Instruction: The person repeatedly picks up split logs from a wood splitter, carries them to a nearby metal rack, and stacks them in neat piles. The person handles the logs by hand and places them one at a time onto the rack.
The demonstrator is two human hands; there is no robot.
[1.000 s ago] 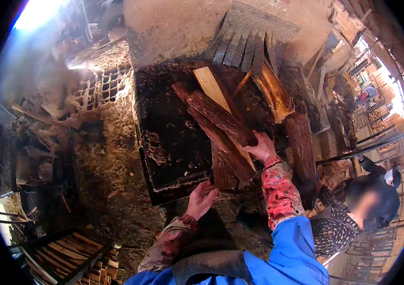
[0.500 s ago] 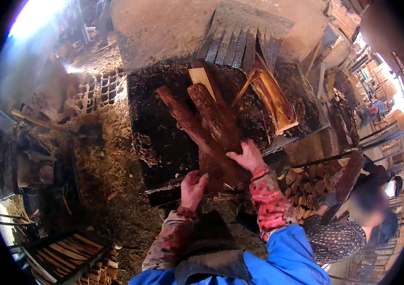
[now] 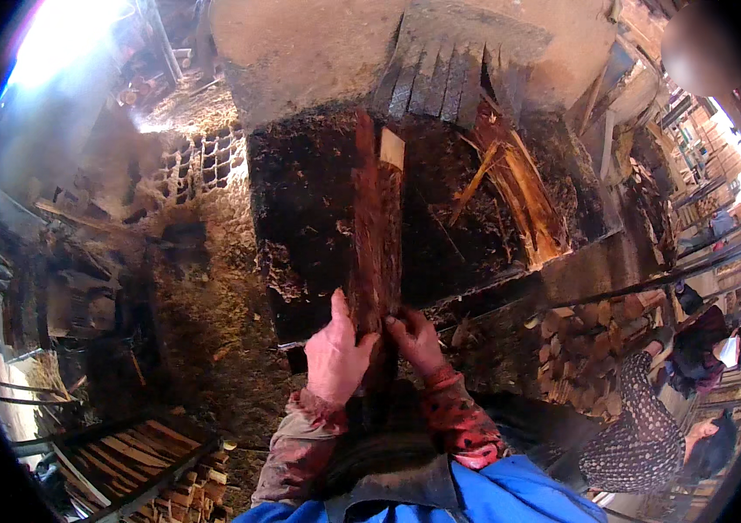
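Reddish-brown, bark-covered wood slabs [image 3: 376, 235] lie lengthwise together on a dark, debris-strewn bench [image 3: 309, 209], their far ends toward a hanging strip curtain. One slab shows a pale cut end [image 3: 392, 148]. At the near end, my left hand [image 3: 338, 356] grips the slabs from the left, thumb across and index finger stretched along the side. My right hand [image 3: 418, 342] holds the same end from the right with curled fingers. Their undersides are hidden. To the right, a split, yellowish wood slab [image 3: 531, 213] with a splinter beside it rests on the bench.
A curtain of dark strips [image 3: 440, 83] hangs from a tan machine housing [image 3: 309, 52] at the far side. Split wood is piled [image 3: 575, 349] at right, near a person in patterned clothing [image 3: 636, 449]. A frame of sticks [image 3: 131, 462] stands lower left.
The slabs, crossed and slanting before, now lie aligned and straight away from me. Both hands have shifted to their near end, the right moving left and down. The person at right has moved.
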